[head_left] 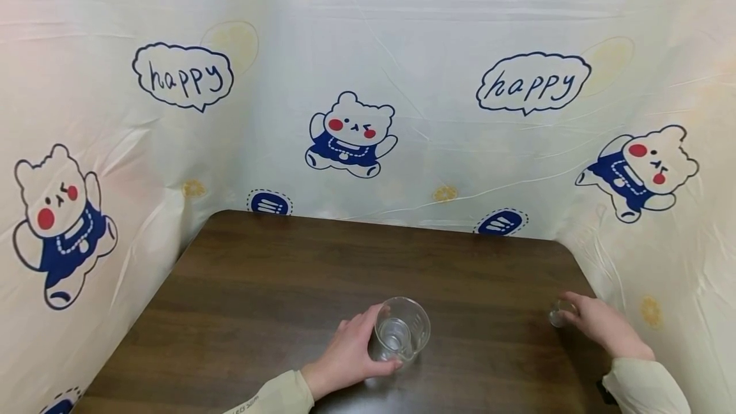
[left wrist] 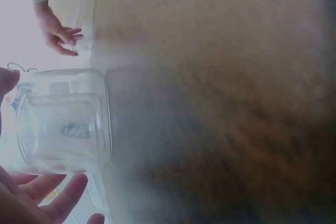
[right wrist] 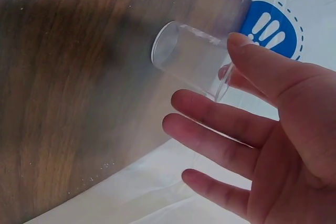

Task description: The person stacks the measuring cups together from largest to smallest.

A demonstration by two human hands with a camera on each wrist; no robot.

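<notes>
My left hand [head_left: 347, 353] grips a large clear glass beaker [head_left: 422, 324] near the table's front middle, thumb on one side and fingers on the other. Inside this beaker sits a smaller clear glass vessel [head_left: 395, 335], whose walls also show in the left wrist view. Near the table's right edge, my right hand [head_left: 600, 324] has its thumb and fingers around the rim end of a small clear glass beaker [right wrist: 186, 59]. The thumb overlaps that rim, and the index fingertip shows behind the glass. The other fingers of this hand reach out fairly straight beside it.
Both beakers are over a dark wood-grain table [head_left: 287, 273] with rounded far corners. A pale curtain [head_left: 425, 145] printed with bears and words surrounds its back and sides. It hangs close to the right edge, beside my right hand.
</notes>
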